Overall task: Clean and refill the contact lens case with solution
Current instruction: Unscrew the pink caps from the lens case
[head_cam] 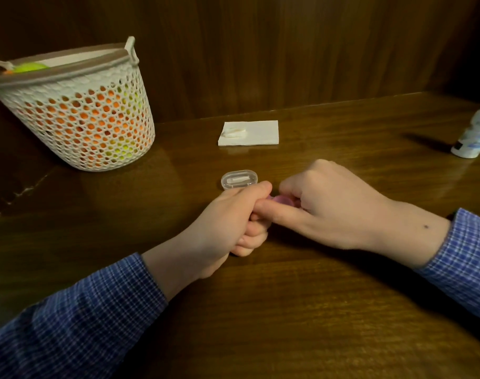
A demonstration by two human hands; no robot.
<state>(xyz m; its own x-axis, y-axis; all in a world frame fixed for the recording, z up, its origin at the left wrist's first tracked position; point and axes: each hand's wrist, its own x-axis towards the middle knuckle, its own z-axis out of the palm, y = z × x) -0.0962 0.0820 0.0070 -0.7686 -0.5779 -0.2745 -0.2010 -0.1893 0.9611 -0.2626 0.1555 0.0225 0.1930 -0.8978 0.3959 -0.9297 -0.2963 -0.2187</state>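
Observation:
A small pink contact lens case (284,199) lies low over the wooden table (288,310), mostly hidden between my two hands. My left hand (234,220) is curled around its left end. From the right, my right hand (329,203) pinches the case with thumb and fingers. Just behind my left fingers sits a clear oval box (239,181) with a white piece inside. At the right edge stands the white solution bottle (475,135). A folded white tissue (249,133) lies farther back, with a small crumpled white bit on it.
A white perforated basket (80,110) with orange and yellow-green contents stands at the back left. A dark wooden wall closes off the back of the table. Blue checked sleeves cover both forearms.

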